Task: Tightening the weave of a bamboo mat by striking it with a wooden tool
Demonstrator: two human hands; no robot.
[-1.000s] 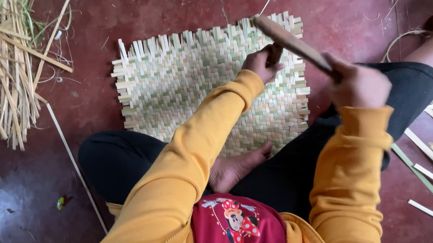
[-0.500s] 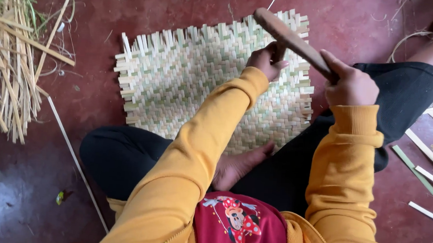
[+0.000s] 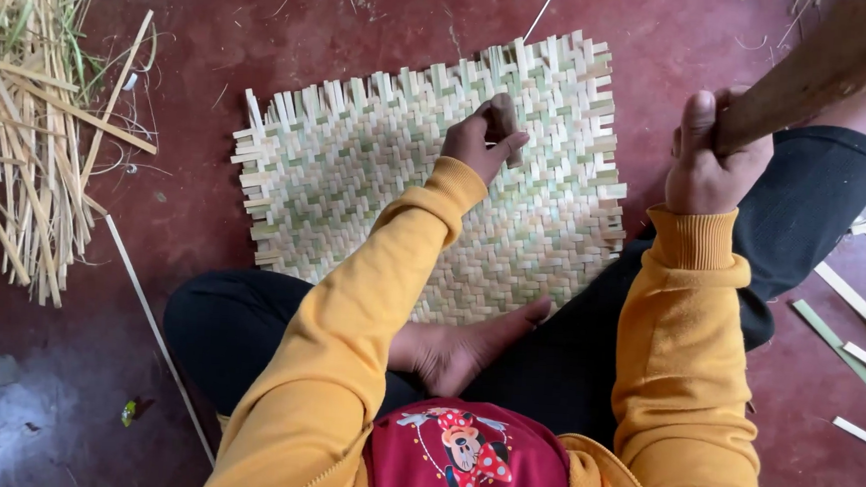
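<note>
Since 0.5 s ago, the wooden stick (image 3: 824,67) has been raised and swung toward the upper right corner, and the view has been drawn closer to the mat.

In the head view, 1 woven mat (image 3: 426,188) is being kept flat on the red floor (image 3: 366,29), directly ahead of the seated person. The left hand (image 3: 484,141) is being pressed onto the mat's upper middle, its fingers (image 3: 505,128) curled shut around a small dark piece; what that piece is cannot be told. The right hand (image 3: 704,155) is being held to the right of the mat and above the black-clad knee, its fingers wrapped tightly around the stick. The stick's long axis is being angled from the fist up and rightward, away from the mat, so the left hand is nearer the weave.

A bare foot (image 3: 467,346) is being rested against the mat's near edge. Loose straw (image 3: 20,118) is lying well left; cut strips (image 3: 858,340) are lying at right.
</note>
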